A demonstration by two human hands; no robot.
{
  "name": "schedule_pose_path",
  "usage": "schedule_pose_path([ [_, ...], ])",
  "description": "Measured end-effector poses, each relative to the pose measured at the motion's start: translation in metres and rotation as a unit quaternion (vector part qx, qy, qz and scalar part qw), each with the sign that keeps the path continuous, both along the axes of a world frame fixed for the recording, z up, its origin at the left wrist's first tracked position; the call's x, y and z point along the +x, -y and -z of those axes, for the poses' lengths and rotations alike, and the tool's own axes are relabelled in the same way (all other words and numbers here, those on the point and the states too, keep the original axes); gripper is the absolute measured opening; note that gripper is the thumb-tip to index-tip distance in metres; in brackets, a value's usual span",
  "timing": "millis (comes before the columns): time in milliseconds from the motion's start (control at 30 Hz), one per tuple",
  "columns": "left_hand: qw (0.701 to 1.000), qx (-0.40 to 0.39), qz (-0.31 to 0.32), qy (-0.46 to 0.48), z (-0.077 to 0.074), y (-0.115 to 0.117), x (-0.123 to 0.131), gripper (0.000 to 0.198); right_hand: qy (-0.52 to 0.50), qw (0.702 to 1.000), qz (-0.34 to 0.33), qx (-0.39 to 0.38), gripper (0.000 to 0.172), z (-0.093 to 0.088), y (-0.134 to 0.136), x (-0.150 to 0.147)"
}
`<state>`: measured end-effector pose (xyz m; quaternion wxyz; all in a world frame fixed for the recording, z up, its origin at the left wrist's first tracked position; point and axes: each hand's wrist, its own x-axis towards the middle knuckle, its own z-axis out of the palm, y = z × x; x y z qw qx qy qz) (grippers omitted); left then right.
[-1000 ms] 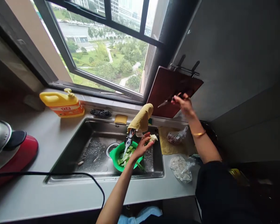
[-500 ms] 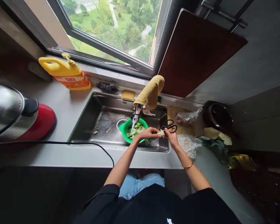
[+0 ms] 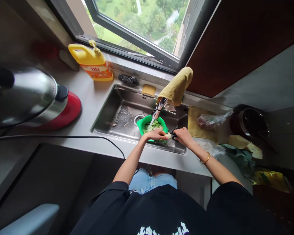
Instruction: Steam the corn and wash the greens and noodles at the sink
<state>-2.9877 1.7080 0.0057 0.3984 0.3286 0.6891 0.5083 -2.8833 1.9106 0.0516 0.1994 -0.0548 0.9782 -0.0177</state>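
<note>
My left hand (image 3: 157,134) is closed on a small pale vegetable piece (image 3: 169,135) above the near rim of a green colander (image 3: 140,124). My right hand (image 3: 185,136) is wrapped round the black handles of the scissors (image 3: 173,134). The scissors point left at the pale piece; their blades are mostly hidden. Cut green and whitish vegetables (image 3: 156,124) lie in the colander, which stands in the steel sink (image 3: 112,121). Water runs into it from the faucet (image 3: 158,108), whose upper part is draped with a yellow cloth (image 3: 176,85).
Behind the sink stand a yellow detergent jug (image 3: 94,65), a black scrubber (image 3: 128,79) and a yellow sponge (image 3: 149,90). A steel appliance with a red base (image 3: 72,107) is at left, its black cord (image 3: 88,136) crossing the counter. Plastic bags (image 3: 208,147) lie at right.
My right hand has shifted its hold on the scissors, which now point left toward the pale piece instead of sticking up beside the hand. The view has swung, so the surroundings sit further right.
</note>
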Motion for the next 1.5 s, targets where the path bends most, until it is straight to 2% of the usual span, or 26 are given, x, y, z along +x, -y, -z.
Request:
schedule_pose_path([
  [100, 0.998, -0.020, -0.058, -0.005, 0.008, 0.029, -0.003, 0.042, 0.074, 0.996, 0.024, -0.044, 0.017, 0.022, 0.010, -0.002],
  [200, 0.981, -0.003, -0.191, 0.019, 0.018, 0.065, -0.004, 0.044, 0.128, 0.972, 0.080, -0.177, 0.010, 0.045, 0.016, 0.005],
  [300, 0.945, -0.013, -0.319, 0.068, 0.029, 0.093, 0.000, 0.050, 0.221, 0.907, 0.151, -0.325, 0.017, 0.059, 0.027, 0.009],
  [367, 0.926, -0.027, -0.373, 0.058, 0.035, 0.105, 0.004, 0.049, 0.275, 0.865, 0.176, -0.381, 0.031, 0.061, 0.037, 0.006],
  [400, 0.920, -0.030, -0.387, 0.045, 0.037, 0.109, 0.006, 0.047, 0.287, 0.853, 0.182, -0.396, 0.037, 0.060, 0.042, 0.003],
  [567, 0.923, -0.053, -0.379, 0.038, 0.045, 0.124, 0.006, 0.033, 0.285, 0.846, 0.181, -0.412, 0.055, 0.046, 0.066, -0.026],
  [700, 0.929, -0.082, -0.361, 0.014, 0.047, 0.132, 0.005, 0.027, 0.299, 0.855, 0.140, -0.400, 0.054, 0.038, 0.078, -0.052],
  [933, 0.928, -0.125, -0.342, -0.081, 0.046, 0.133, 0.000, 0.020, 0.289, 0.870, 0.094, -0.389, 0.053, 0.036, 0.091, -0.081],
  [1067, 0.932, -0.129, -0.324, -0.102, 0.053, 0.132, -0.004, 0.018, 0.286, 0.868, 0.068, -0.401, 0.052, 0.040, 0.094, -0.087],
  [1200, 0.935, -0.133, -0.310, -0.107, 0.061, 0.134, -0.008, 0.016, 0.281, 0.879, 0.072, -0.378, 0.056, 0.050, 0.094, -0.089],
  [1367, 0.929, -0.137, -0.325, -0.111, 0.064, 0.136, -0.014, 0.016, 0.253, 0.904, 0.098, -0.330, 0.057, 0.062, 0.100, -0.086],
  [1500, 0.925, -0.131, -0.339, -0.107, 0.065, 0.139, -0.018, 0.015, 0.229, 0.903, 0.095, -0.351, 0.057, 0.065, 0.103, -0.086],
])
